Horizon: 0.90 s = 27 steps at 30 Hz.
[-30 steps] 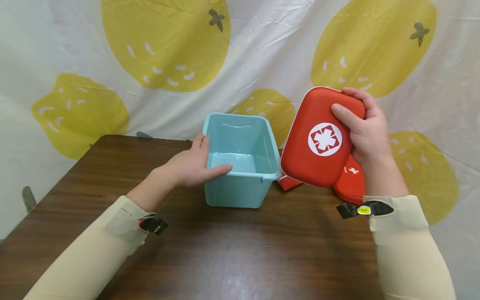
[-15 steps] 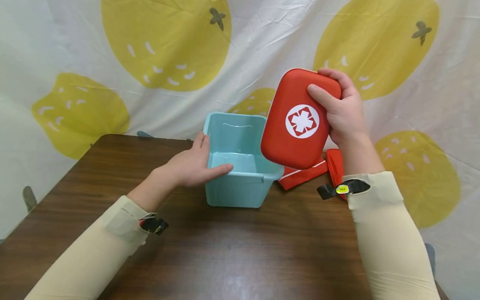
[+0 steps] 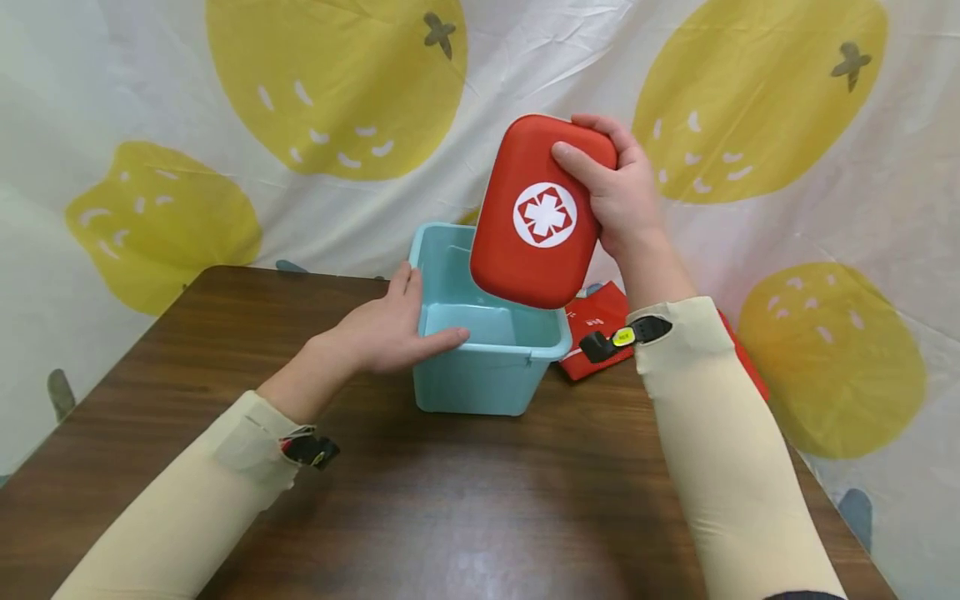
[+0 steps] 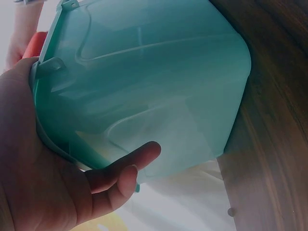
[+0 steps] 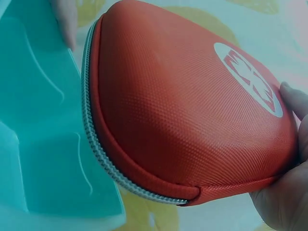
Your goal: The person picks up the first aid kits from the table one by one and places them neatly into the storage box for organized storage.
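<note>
At far left, a white cloth backdrop [image 3: 540,50] printed with yellow fruit [image 3: 337,75] hangs behind a dark wood-grain table [image 3: 465,492]. A pale left sleeve [image 3: 180,500], a black strap [image 3: 309,448] at its cuff, reaches in from the lower left. The person's left hand [image 3: 375,329] rests against the near left corner of a light-blue bin [image 3: 472,383], the thumb stretched across the near rim and set apart from the fingers, which lie along the outer side. Two of those fingers, extended close together, show in the left wrist view. The bin stands upright on the table. Right of center, a red case [image 3: 536,258] bearing a round white emblem [image 3: 545,215] is held up, slightly tilted, its lower end overlapping the bin's opening in the head view; whether it touches the rim cannot be told. A pale zipper [image 5: 87,106] edges the case. The right hand [image 3: 630,196] pinches its upper right corner, thumb on the front, fingers mostly hidden behind. Beside the bin lies red packaging [image 3: 600,310] with white markings; farther right, another red item [image 3: 745,358] peeks out behind the right sleeve [image 3: 727,475].
</note>
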Each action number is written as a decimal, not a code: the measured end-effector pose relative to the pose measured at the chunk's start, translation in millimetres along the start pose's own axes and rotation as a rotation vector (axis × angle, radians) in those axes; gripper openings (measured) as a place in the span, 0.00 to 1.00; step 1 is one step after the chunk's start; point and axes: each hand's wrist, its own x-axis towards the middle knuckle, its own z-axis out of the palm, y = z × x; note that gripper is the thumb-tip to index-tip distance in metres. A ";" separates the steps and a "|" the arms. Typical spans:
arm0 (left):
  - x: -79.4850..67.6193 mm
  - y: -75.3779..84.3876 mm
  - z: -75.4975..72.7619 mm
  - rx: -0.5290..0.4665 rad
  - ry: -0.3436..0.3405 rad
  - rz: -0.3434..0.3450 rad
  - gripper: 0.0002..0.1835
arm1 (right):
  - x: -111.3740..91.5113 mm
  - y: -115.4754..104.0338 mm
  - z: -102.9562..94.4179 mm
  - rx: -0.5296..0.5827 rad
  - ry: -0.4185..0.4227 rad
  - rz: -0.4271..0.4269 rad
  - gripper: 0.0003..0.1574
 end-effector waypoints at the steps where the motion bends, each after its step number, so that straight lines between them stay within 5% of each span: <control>1: 0.1 0.2 0.0 -0.001 0.001 0.001 0.70 | 2.6 2.0 2.6 -0.007 -0.002 0.006 0.32; 13: -0.7 0.8 0.0 -0.002 -0.006 0.009 0.70 | 33.7 36.2 27.9 -0.027 -0.001 0.019 0.31; 27: -8.1 0.1 -1.6 -0.008 -0.033 -0.015 0.71 | 39.1 70.7 53.2 -0.099 -0.020 0.092 0.32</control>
